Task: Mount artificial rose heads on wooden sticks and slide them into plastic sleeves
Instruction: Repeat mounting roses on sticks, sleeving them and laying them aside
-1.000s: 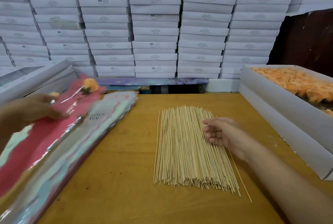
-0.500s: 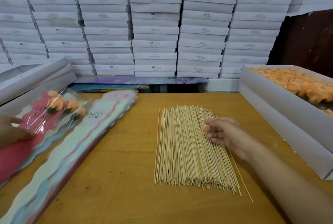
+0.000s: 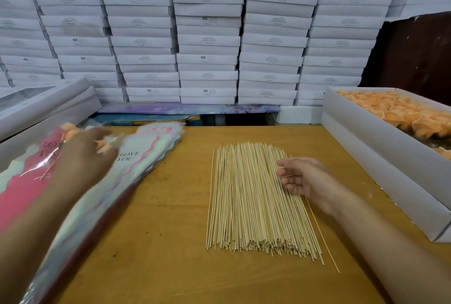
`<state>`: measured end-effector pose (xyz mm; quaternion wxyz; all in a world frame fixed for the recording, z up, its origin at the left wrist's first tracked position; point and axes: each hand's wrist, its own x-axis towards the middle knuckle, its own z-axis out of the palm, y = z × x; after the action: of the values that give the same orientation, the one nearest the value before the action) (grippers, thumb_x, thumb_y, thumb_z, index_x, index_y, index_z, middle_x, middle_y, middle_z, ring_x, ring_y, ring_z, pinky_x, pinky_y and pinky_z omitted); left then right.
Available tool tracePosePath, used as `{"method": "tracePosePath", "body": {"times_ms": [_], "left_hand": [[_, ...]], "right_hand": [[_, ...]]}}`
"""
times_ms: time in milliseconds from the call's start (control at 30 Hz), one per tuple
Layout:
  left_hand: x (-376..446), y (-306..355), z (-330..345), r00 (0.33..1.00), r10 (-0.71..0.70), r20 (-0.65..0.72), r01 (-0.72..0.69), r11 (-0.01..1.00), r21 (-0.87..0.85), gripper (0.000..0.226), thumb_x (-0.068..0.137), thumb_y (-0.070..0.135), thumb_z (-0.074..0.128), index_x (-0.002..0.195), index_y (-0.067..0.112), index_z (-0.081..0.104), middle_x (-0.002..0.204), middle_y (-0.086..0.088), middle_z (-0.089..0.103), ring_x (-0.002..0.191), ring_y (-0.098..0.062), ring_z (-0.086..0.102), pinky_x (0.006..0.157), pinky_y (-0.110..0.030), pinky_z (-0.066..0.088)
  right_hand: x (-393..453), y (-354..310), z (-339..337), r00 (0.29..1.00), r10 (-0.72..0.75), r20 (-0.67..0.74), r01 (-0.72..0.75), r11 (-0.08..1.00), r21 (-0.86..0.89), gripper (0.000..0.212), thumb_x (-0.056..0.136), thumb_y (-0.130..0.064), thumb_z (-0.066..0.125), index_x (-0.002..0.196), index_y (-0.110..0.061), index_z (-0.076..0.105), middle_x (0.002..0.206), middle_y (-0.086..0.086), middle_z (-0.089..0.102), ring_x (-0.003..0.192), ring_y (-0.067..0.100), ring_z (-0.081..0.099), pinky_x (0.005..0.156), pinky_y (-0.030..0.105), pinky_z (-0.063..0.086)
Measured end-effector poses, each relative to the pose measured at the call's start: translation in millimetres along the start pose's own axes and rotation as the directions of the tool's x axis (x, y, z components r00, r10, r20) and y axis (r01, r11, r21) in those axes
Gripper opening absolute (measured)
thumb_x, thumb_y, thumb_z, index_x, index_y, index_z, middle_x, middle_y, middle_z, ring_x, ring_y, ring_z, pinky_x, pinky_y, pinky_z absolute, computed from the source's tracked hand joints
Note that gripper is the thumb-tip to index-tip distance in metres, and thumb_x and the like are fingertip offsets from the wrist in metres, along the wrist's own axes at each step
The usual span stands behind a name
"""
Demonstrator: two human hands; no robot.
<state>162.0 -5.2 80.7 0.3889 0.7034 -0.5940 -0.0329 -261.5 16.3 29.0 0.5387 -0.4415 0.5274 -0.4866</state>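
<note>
A broad bundle of wooden sticks [image 3: 249, 196] lies in the middle of the wooden table [image 3: 158, 242]. My right hand [image 3: 300, 179] rests on the bundle's right edge, fingers loosely curled against the sticks. At the left lies a stack of plastic sleeves [image 3: 146, 157] printed "LOVE YOU". Beside it, further left, are sleeved orange roses [image 3: 36, 169] on a pink sleeve. My left hand [image 3: 85, 154], blurred by motion, reaches over the top of the sleeve stack with fingers extended and nothing in it. Loose orange rose heads [image 3: 395, 113] fill a white box [image 3: 366, 137] at the right.
A single stick [image 3: 324, 237] lies apart, just right of the bundle. Tall stacks of white boxes [image 3: 207, 35] wall off the back. More flat boxes [image 3: 44, 105] lean at the far left. A dark panel [image 3: 415, 54] stands behind the rose box.
My left hand put the sleeved rose down on the pile at the left, let go, then swung right over the sleeve stack. My right hand stayed on the sticks.
</note>
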Motion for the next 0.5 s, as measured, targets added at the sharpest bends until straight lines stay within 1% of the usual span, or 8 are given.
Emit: {"method": "tracePosePath", "body": {"times_ms": [67,100,200,267,333,500], "left_hand": [[-17.8,21.6,17.3,0.988,0.098,0.117,-0.105,0.993,0.052,0.037,0.092,0.020,0.069,0.127,0.013,0.065,0.122,-0.014,0.067,0.108,-0.030,0.063,0.091,-0.044,0.048],[-24.3,28.0,26.9,0.980,0.121,0.160,-0.133,0.989,0.065,0.037,0.092,0.022,0.068,0.128,0.014,0.065,0.124,-0.012,0.067,0.110,-0.028,0.062,0.091,-0.042,0.048],[-34.7,35.9,56.6,0.964,0.100,0.246,-0.133,0.984,0.120,0.038,0.094,0.026,0.067,0.131,0.016,0.063,0.133,-0.009,0.063,0.118,-0.027,0.060,0.096,-0.041,0.047],[-40.3,39.9,71.5,0.956,0.067,0.285,-0.115,0.981,0.156,0.040,0.096,0.028,0.064,0.134,0.017,0.060,0.137,-0.010,0.060,0.121,-0.027,0.058,0.098,-0.040,0.046],[-46.6,42.8,85.8,0.946,0.052,0.321,-0.101,0.985,0.139,0.042,0.098,0.032,0.061,0.137,0.018,0.057,0.139,-0.009,0.058,0.123,-0.026,0.057,0.101,-0.039,0.045],[-70.2,51.9,120.0,0.901,0.183,0.394,-0.254,0.958,0.135,0.044,0.102,0.042,0.048,0.139,0.018,0.054,0.139,-0.005,0.057,0.126,-0.022,0.054,0.104,-0.036,0.042]], "right_hand": [[-0.9,0.6,-0.6,1.000,0.000,-0.001,0.000,1.000,-0.008,0.019,0.097,-0.016,0.061,0.112,-0.006,0.068,0.084,0.006,0.074,0.068,0.015,0.067,0.056,0.023,0.054],[-1.5,0.9,-0.6,1.000,0.000,-0.002,0.000,1.000,-0.010,0.019,0.098,-0.017,0.061,0.112,-0.006,0.068,0.084,0.006,0.074,0.068,0.015,0.067,0.056,0.023,0.054],[-2.8,1.2,-0.2,1.000,-0.003,-0.009,0.003,1.000,-0.011,0.019,0.097,-0.016,0.061,0.111,-0.007,0.069,0.084,0.006,0.075,0.067,0.015,0.067,0.055,0.022,0.054],[-3.3,1.2,-0.4,1.000,-0.012,-0.017,0.011,1.000,-0.027,0.018,0.097,-0.016,0.061,0.111,-0.007,0.068,0.084,0.006,0.075,0.067,0.014,0.067,0.056,0.022,0.054],[-3.7,0.7,-0.3,0.999,-0.019,-0.032,0.018,0.998,-0.058,0.016,0.098,-0.015,0.059,0.110,-0.008,0.069,0.084,0.006,0.075,0.065,0.013,0.066,0.057,0.022,0.055],[-4.8,2.7,0.8,0.998,-0.017,-0.067,0.009,0.993,-0.121,0.013,0.098,-0.013,0.060,0.106,-0.009,0.069,0.082,0.006,0.074,0.063,0.013,0.065,0.057,0.023,0.054]]}}
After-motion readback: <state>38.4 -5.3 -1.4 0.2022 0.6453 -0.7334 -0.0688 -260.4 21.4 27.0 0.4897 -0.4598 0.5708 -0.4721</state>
